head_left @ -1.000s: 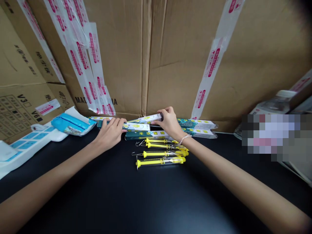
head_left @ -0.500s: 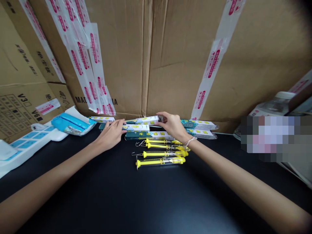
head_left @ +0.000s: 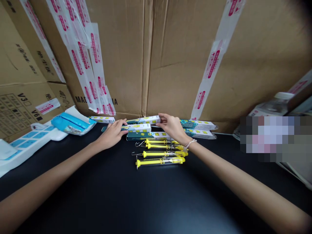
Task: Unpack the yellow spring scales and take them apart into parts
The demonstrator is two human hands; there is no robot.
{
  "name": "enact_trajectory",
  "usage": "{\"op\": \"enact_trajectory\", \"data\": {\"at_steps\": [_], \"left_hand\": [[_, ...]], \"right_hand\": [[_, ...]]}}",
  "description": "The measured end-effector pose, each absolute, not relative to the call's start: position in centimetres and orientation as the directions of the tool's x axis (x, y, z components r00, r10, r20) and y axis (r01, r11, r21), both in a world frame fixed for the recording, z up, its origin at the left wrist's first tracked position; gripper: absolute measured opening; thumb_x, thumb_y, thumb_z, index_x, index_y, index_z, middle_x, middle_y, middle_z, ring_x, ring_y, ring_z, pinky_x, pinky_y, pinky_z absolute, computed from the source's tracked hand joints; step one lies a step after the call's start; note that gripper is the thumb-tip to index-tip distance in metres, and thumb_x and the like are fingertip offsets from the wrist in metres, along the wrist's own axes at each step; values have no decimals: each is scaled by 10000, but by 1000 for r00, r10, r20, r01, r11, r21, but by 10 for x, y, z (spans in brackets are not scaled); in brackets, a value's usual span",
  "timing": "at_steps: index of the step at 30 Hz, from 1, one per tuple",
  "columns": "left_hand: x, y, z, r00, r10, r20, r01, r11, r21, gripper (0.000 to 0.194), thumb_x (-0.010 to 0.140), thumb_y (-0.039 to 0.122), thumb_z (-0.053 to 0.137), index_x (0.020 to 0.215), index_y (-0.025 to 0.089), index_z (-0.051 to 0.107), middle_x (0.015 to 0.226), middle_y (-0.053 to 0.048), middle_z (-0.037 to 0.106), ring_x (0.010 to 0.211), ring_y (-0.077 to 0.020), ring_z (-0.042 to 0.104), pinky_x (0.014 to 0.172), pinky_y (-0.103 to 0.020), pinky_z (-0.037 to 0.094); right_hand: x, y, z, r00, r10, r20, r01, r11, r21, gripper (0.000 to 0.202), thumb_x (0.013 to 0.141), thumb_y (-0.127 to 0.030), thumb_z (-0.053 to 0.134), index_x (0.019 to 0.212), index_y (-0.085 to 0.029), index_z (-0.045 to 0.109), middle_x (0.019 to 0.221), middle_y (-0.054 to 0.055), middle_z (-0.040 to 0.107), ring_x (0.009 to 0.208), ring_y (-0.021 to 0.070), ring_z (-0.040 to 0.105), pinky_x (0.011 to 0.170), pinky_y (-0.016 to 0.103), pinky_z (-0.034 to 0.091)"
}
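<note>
Taking the scales (head_left: pixel 157 154) as clock centre, with 12 away from the body. Would call it midway.

Done, as far as shows: seeing four scales laid out bare on the bench (head_left: pixel 136 195), roughly parallel, with hooks toward 9. Also seeing wrapped boxes (head_left: pixel 203 125) at 2, at least two, in clear plastic and not held. Also seeing far box (head_left: pixel 103 119) at 10, just beyond the left grip (head_left: pixel 110 134), not held.

In hand: pinching front box (head_left: pixel 141 127) at 11 in left grip, closed with thumb on the near side and fingers on top. Pinching rear box (head_left: pixel 148 120), also at 11 and just behind, in right grip (head_left: pixel 172 126), closed on the 3 o'clock end between thumb and fingertip. Can't tell whether that end is sealed or has a flap up.

Left, by judgement: would count both held boxes as unfinished. Unsure about green box (head_left: pixel 136 136), just past the scales toward 12; can't see its 3 o'clock end, hidden behind right grip. Can't see inside any box, so can't tell which contain scales.

Aside: seeing power strip (head_left: pixel 40 135) at 9, blue pack (head_left: pixel 70 122) at 10, bottle (head_left: pixel 275 105) at 2. Look unrelated.
</note>
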State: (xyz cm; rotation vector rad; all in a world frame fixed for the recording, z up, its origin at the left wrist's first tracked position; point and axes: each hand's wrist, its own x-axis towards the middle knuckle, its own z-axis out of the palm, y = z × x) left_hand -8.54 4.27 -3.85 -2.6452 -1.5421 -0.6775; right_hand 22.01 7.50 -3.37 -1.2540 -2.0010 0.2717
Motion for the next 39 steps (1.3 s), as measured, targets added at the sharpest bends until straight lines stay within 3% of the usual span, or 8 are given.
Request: {"op": "enact_trajectory", "data": {"at_steps": [7,16,23,31,35,39], "left_hand": [[-85,43,-37,430,826,365,818,-527,229,135,998,289,475,1115,226,459,1483,-176,516,1387,-304,467,1058,-545,378],[-81,43,-43,348,826,443,834,-488,256,202,965,278,531,1152,213,489,1505,-174,476,1391,-331,450,1078,-565,364],[-83,44,-34,226,794,565,846,-447,290,192,942,263,563,1119,208,512,1150,-104,647,1117,-284,607,975,-476,467],[-75,35,-31,204,742,639,853,-455,256,183,935,237,575,1111,216,529,1112,-88,641,1091,-280,595,964,-468,461],[-69,25,-28,245,711,659,854,-480,201,185,953,250,566,1131,214,534,1110,-92,637,1098,-288,578,974,-479,444],[-61,15,-22,278,669,690,847,-510,153,194,970,265,556,1152,199,541,1106,-100,643,1079,-290,582,962,-470,449]], "right_hand": [[226,75,-35,-327,797,507,755,543,-368,315,983,-329,619,1254,-170,606,1208,88,657,985,214,679,836,416,589],[221,77,-29,-555,688,467,800,595,76,298,972,-333,630,1226,-177,627,1276,99,632,1100,247,641,931,471,546],[213,87,-23,-603,668,437,791,574,213,308,971,-323,635,1245,-183,616,1274,99,635,1090,252,646,909,472,557],[198,87,-19,-718,583,381,674,718,172,233,982,-308,616,1174,-181,650,1243,86,651,1093,235,644,945,466,537],[199,83,-18,-686,600,412,669,742,33,158,967,-260,631,1087,-169,680,1204,86,670,1119,244,627,976,478,506],[208,65,-14,-601,650,465,646,738,-197,112,868,-185,729,974,-149,716,1104,129,706,1080,278,621,955,451,493]]}}
